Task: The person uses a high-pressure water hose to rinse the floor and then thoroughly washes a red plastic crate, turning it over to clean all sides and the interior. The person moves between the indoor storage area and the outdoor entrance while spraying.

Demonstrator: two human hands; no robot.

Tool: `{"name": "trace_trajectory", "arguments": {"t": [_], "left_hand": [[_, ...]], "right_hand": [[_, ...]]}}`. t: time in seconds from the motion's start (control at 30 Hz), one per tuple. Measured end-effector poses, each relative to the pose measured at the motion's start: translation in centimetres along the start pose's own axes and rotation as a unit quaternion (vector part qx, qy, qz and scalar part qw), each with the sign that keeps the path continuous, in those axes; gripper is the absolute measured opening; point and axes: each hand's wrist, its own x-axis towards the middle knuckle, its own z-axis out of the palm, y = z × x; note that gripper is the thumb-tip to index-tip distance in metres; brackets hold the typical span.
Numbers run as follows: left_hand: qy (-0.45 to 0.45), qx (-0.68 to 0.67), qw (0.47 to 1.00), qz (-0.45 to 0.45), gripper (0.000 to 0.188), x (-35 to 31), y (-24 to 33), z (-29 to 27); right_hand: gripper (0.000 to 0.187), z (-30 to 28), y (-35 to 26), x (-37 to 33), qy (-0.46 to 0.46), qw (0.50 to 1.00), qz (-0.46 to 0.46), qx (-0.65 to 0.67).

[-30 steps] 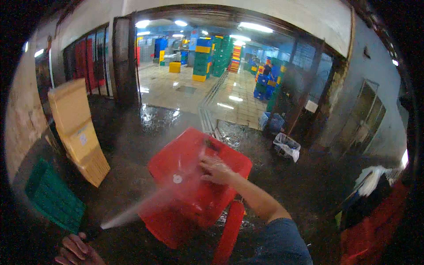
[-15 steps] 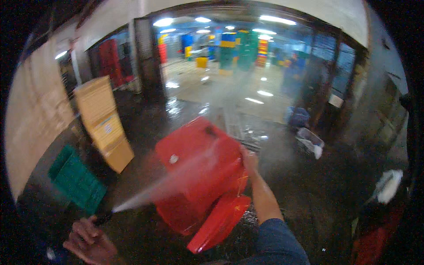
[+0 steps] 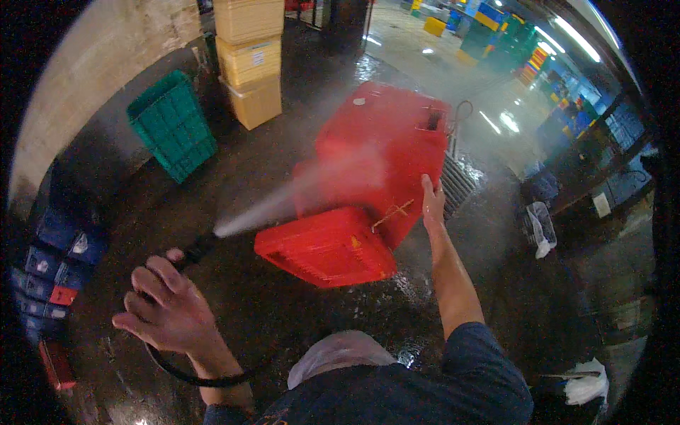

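Note:
My left hand [image 3: 166, 301] is closed round a black spray nozzle [image 3: 202, 246], with a black hose [image 3: 205, 381] looping below the wrist. A white jet of water fans from the nozzle across a large red plastic tub [image 3: 397, 134], and mist hangs over it. On the tub's right edge my right hand [image 3: 433, 197] has a grip, its fingertips partly hidden. The tub lies tilted and has a dark handle hole in its far right part. At its near end hangs a smaller red lid-like piece [image 3: 329, 248] with a gridded face, fastened by a cord [image 3: 393, 214].
A green crate [image 3: 173, 127] and stacked tan boxes [image 3: 248, 64] stand at the far left. Blue crates [image 3: 60, 248] are piled left of me. A metal grate [image 3: 457, 185] lies beyond my right hand on the wet floor. A small basket [image 3: 540, 225] sits at the right.
The view has tipped downward and turned. The tub now shows higher up and turned, with the gridded face of its smaller piece visible. Water keeps spraying; both hands keep their holds.

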Motion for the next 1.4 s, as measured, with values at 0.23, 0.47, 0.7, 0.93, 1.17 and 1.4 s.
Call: {"name": "trace_trajectory", "arguments": {"t": [0.23,0.47,0.7,0.93,1.17,1.4], "left_hand": [[-0.104,-0.006,0.994,0.035,0.055,-5.6,4.0,3.6],[-0.049,0.13,0.988,0.074,0.054,-9.6,4.8,3.6],[0.092,0.074,0.968,0.22,0.053,-14.9,9.4,13.2],[0.195,0.028,0.977,0.08,0.05,-23.2,4.1,13.9],[0.006,0.201,0.962,0.185,0.051,-22.5,6.8,19.0],[-0.162,0.052,0.982,0.078,0.044,-27.0,3.5,22.8]], "right_hand": [[0.066,6.6,-3.2,-5.2,-0.031,0.962,-0.035,-0.27],[0.052,6.5,-0.6,-4.4,-0.238,0.907,-0.265,-0.224],[0.045,-4.8,-7.2,10.0,-0.053,0.801,-0.417,-0.426],[0.069,-5.6,-9.7,19.0,-0.43,0.764,-0.327,-0.353],[0.087,-5.9,-6.5,9.9,-0.262,0.735,-0.325,-0.534],[0.076,-5.2,-8.4,1.8,-0.189,0.783,-0.298,-0.512]]}}
